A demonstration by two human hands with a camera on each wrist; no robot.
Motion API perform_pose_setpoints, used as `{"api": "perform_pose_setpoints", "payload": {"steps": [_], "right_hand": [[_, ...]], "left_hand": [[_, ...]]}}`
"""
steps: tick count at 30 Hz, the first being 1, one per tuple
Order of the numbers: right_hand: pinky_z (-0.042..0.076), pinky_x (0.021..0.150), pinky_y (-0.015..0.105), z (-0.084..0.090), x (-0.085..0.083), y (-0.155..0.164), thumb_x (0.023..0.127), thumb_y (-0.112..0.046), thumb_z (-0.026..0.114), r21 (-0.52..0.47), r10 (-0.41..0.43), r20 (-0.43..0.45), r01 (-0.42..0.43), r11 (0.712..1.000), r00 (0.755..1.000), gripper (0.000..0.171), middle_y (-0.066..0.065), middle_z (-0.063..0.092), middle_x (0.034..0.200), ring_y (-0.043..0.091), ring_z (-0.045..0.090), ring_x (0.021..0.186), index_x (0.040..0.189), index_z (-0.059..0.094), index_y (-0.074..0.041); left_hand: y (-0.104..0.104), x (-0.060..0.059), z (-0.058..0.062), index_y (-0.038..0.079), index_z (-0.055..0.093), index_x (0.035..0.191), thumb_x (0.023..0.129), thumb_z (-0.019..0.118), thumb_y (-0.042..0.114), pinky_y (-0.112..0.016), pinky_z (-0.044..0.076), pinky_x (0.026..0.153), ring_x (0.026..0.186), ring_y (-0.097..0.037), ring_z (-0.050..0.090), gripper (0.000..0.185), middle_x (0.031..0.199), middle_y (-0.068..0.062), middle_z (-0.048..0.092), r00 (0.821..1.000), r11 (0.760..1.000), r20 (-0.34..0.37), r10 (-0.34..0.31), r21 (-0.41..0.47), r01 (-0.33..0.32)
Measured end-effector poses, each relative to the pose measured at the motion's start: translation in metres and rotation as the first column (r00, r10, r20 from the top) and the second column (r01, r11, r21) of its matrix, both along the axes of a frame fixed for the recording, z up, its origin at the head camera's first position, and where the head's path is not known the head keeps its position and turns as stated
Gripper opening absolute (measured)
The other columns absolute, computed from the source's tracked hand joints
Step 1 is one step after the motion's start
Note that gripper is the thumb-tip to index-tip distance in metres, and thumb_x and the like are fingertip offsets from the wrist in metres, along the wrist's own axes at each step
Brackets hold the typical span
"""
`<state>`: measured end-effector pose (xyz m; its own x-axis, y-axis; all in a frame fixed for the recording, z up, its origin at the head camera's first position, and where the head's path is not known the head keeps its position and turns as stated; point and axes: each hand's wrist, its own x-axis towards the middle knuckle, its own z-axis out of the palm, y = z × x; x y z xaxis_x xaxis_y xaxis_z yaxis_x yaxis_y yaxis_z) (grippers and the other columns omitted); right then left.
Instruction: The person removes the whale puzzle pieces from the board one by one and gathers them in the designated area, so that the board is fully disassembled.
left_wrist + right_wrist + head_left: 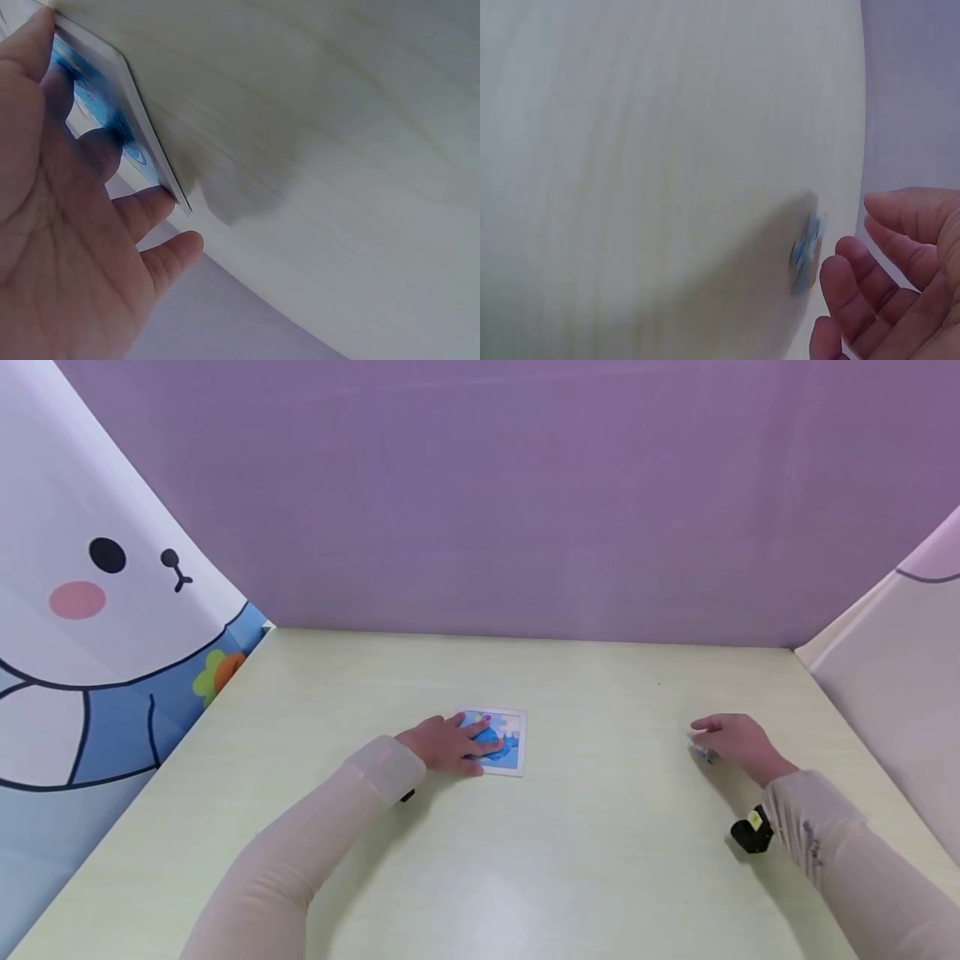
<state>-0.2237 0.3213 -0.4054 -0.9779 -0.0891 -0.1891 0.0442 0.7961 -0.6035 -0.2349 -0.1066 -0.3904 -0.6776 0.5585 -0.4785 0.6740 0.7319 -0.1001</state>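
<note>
Puzzle board (pixel 508 742) sits near the middle of our pale wooden table (pixel 585 860), a white-framed square with a blue picture, and our left hand (pixel 448 743) lies flat across its left part. In the left wrist view the fingers (pixel 112 146) are straight and spread, resting on the blue face of the board (pixel 105 112), with the palm raised off the table (pixel 337 150); nothing is gripped.

Well apart to the right, our right hand (pixel 738 745) hangs low over the tabletop. Just beside its fingertips, on the side toward the board, lies a small loose puzzle piece (pixel 701 752), bluish with a spot of orange. In the right wrist view the piece (pixel 806 255) lies flat on the wood (pixel 630 187) in the hand's shadow, and the fingers (pixel 855 281) are loosely bent and parted, close to it but not closed on it. That view is blurred, so we cannot tell whether a fingertip touches the piece.

Both of our arms wear pale sleeves (pixel 322 843). A plain purple backdrop (pixel 510 493) stands behind the table, and a cartoon rabbit panel (pixel 97 610) lines the left side.
</note>
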Motion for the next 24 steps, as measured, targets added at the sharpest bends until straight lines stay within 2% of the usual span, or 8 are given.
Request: {"api": "perform_pose_setpoints", "payload": {"steps": [3, 10, 15, 24], "right_hand": [[0.047, 0.082, 0.049, 0.001, -0.001, -0.012, 0.093, -0.02, 0.058, 0.0, 0.041, -0.009, -0.041, 0.999, 0.999, 0.046, 0.031, 0.058, 0.116, 0.037, 0.059, 0.097, 0.126, 0.052, 0.011], [0.048, 0.064, 0.033, 0.001, -0.001, -0.031, 0.093, -0.017, 0.058, -0.022, 0.082, -0.044, -0.083, 0.996, 0.996, 0.042, 0.023, 0.063, 0.105, 0.024, 0.06, 0.083, 0.125, 0.054, 0.01], [0.047, 0.07, 0.035, -0.001, 0.002, -0.034, 0.092, -0.014, 0.06, -0.006, 0.11, -0.109, -0.111, 0.994, 0.988, 0.037, 0.02, 0.064, 0.099, 0.027, 0.06, 0.085, 0.121, 0.058, 0.009], [0.044, 0.07, 0.034, 0.002, 0.005, -0.041, 0.093, -0.02, 0.061, 0.002, 0.152, -0.135, -0.153, 0.988, 0.979, 0.037, 0.01, 0.064, 0.092, 0.023, 0.058, 0.084, 0.119, 0.06, 0.007]], "left_hand": [[-0.001, 0.0, 0.0, 0.035, 0.02, 0.153, 0.099, 0.036, 0.054, -0.05, 0.034, 0.105, 0.142, -0.038, 0.019, 0.059, 0.16, -0.001, 0.012, 1.0, 1.0, -0.001, 0.001, -0.006, -0.001], [0.0, 0.001, 0.0, 0.035, 0.021, 0.153, 0.099, 0.037, 0.054, -0.051, 0.033, 0.105, 0.142, -0.039, 0.018, 0.059, 0.16, -0.002, 0.011, 1.0, 1.0, 0.02, 0.012, 0.01, -0.012], [0.0, 0.002, 0.0, 0.036, 0.021, 0.153, 0.099, 0.037, 0.054, -0.051, 0.032, 0.106, 0.143, -0.038, 0.016, 0.059, 0.161, 0.0, 0.011, 1.0, 1.0, 0.023, 0.017, 0.009, -0.017], [0.001, 0.0, 0.0, 0.036, 0.021, 0.152, 0.099, 0.036, 0.055, -0.051, 0.033, 0.105, 0.143, -0.038, 0.017, 0.059, 0.16, 0.0, 0.012, 1.0, 1.0, 0.011, 0.01, 0.003, -0.01]]}}
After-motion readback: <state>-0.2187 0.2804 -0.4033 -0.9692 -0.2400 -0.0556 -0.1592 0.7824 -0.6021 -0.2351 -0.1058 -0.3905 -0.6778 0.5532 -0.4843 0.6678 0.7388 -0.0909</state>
